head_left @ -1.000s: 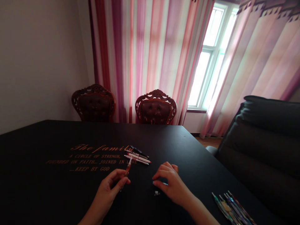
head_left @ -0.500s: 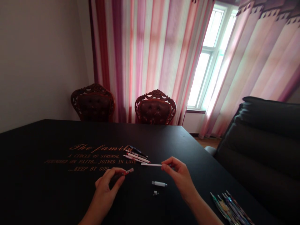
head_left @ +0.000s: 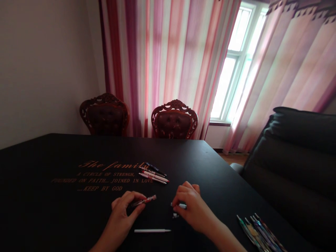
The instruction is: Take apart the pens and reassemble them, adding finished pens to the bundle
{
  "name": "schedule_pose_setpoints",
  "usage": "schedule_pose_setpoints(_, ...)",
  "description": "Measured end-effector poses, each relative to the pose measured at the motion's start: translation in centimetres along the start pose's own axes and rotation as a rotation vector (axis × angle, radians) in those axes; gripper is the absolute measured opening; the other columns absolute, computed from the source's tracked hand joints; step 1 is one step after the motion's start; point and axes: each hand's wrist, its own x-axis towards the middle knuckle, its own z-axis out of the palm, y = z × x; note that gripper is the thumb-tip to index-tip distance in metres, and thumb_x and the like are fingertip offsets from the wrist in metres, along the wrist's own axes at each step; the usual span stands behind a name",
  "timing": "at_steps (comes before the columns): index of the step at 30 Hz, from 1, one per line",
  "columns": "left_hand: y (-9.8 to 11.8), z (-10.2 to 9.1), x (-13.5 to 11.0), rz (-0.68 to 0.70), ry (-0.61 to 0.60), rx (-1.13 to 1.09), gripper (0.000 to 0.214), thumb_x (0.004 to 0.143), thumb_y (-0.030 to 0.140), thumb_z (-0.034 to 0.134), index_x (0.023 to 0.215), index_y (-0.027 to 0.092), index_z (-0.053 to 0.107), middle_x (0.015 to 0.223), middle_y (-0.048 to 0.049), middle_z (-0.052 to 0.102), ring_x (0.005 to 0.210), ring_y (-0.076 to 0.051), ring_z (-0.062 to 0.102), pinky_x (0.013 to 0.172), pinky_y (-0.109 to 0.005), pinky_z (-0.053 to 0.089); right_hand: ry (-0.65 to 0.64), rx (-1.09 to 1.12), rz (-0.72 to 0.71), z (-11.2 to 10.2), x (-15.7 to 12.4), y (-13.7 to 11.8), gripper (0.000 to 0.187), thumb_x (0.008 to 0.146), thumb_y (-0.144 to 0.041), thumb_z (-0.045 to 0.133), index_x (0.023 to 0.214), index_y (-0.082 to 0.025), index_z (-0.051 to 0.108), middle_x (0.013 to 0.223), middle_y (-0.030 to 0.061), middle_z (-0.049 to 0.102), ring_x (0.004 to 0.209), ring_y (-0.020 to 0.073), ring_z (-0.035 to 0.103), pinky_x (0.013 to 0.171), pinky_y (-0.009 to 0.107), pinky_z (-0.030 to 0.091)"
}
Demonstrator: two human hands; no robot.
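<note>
Between the thumb and fingers of my left hand point(head_left: 124, 213) is a patterned pen barrel point(head_left: 149, 199) with red and pale markings, its tip pointing right. My right hand point(head_left: 190, 206) is over the table with its fingers closed at a short white pen part point(head_left: 182, 206), which they partly cover. Just below those fingertips lies a tiny white piece point(head_left: 175, 216). A thin white refill point(head_left: 152, 231) rests on the black table nearer to me, between my two forearms.
Several pens point(head_left: 153, 176) lie in a group on the table point(head_left: 65, 217) beyond my hands. More coloured pens point(head_left: 258, 231) lie at the lower right. Two carved chairs point(head_left: 174, 120) stand behind the far edge, and a dark padded seat point(head_left: 296, 168) is on the right.
The white refill has left my right hand and now lies on the table near me. My right hand has moved down to the short white pen part. My left hand still holds the barrel.
</note>
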Motion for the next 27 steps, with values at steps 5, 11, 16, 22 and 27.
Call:
schedule_pose_setpoints(5,-0.3,0.1,-0.1,0.023,-0.025,0.042,0.014,0.086,0.039,0.063,0.092,0.029,0.07,0.094,-0.0017,0.072,0.094,-0.029,0.065,0.094,-0.047,0.038,-0.081,-0.068,-0.06,0.3,-0.2,1.2,0.018,0.075,-0.011,0.074,0.076,-0.028,0.073,0.086,-0.0035,0.07,0.096,0.019,0.054,0.086,0.039,0.024)
schedule_pose_setpoints(11,1.4,0.3,-1.3,0.031,-0.069,-0.01,0.015,0.091,0.039,0.057,0.098,0.028,0.066,0.098,-0.0023,0.069,0.096,-0.025,0.062,0.09,-0.039,0.043,-0.104,-0.095,-0.083,0.8,-0.3,1.2,0.014,0.077,-0.013,0.072,0.076,-0.027,0.071,0.085,-0.0048,0.07,0.096,0.0182,0.054,0.085,0.039,0.024)
schedule_pose_setpoints(16,3.5,0.6,-2.6,0.125,-0.392,-0.052,0.013,0.096,0.033,0.05,0.097,0.026,0.06,0.084,0.0018,0.066,0.072,-0.015,0.063,0.067,-0.022,0.047,-0.111,-0.108,-0.06,0.5,-0.4,0.8,0.011,0.08,-0.015,0.067,0.075,-0.025,0.068,0.084,-0.004,0.068,0.095,0.018,0.053,0.087,0.04,0.023)
schedule_pose_setpoints(22,3.4,0.8,-2.9,0.162,-0.39,0.0,0.007,0.094,0.026,0.054,0.097,0.027,0.061,0.095,0.0031,0.07,0.089,-0.015,0.066,0.08,-0.02,0.046,-0.149,-0.117,-0.071,0.4,-0.3,0.7,0.01,0.082,-0.018,0.066,0.078,-0.026,0.069,0.087,-0.0047,0.069,0.098,0.0182,0.053,0.089,0.041,0.022)
schedule_pose_setpoints(27,2.9,0.9,-2.4,0.088,-0.329,-0.08,0.007,0.095,0.027,0.055,0.096,0.026,0.062,0.094,0.0034,0.07,0.09,-0.015,0.066,0.081,-0.021,0.046,-0.169,-0.113,-0.09,0.5,-0.4,0.8,0.01,0.081,-0.017,0.068,0.079,-0.027,0.069,0.086,-0.0044,0.069,0.097,0.0183,0.053,0.089,0.041,0.023)
